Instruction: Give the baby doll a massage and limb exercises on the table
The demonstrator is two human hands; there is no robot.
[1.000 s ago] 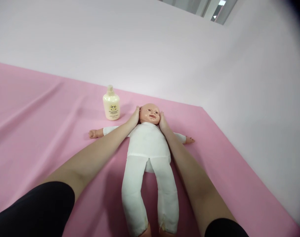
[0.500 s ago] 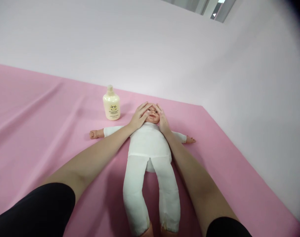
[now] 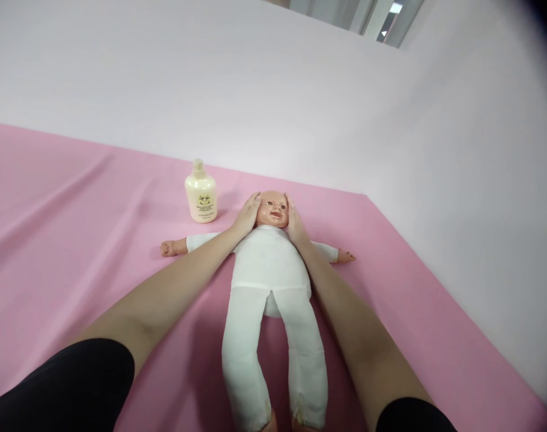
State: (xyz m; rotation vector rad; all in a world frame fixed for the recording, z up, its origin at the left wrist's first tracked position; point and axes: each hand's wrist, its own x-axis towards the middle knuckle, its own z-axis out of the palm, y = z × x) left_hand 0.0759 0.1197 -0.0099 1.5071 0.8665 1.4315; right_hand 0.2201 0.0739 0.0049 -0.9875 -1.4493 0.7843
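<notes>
A baby doll (image 3: 271, 261) in white cloth lies on its back, legs toward me and arms spread out sideways. My left hand (image 3: 247, 217) lies along the left side of the doll's head (image 3: 274, 209), its fingers stretched out and pointing away from me. Against the right side of the head rests my right hand (image 3: 295, 221), also flat with straight fingers. The doll's face shows between the two hands. My palms are partly hidden where they meet the head.
A pale yellow bottle (image 3: 201, 195) with a printed label stands upright to the left of the doll's head. Pink cloth (image 3: 75, 240) with some creases covers the surface underneath. Beyond its edge is a white wall (image 3: 210, 78), with a grey panelled gap at the top.
Both hands have slid from over the doll's forehead and temples outward to the sides of its head. The forehead and eyes now show. The doll and bottle stay in place.
</notes>
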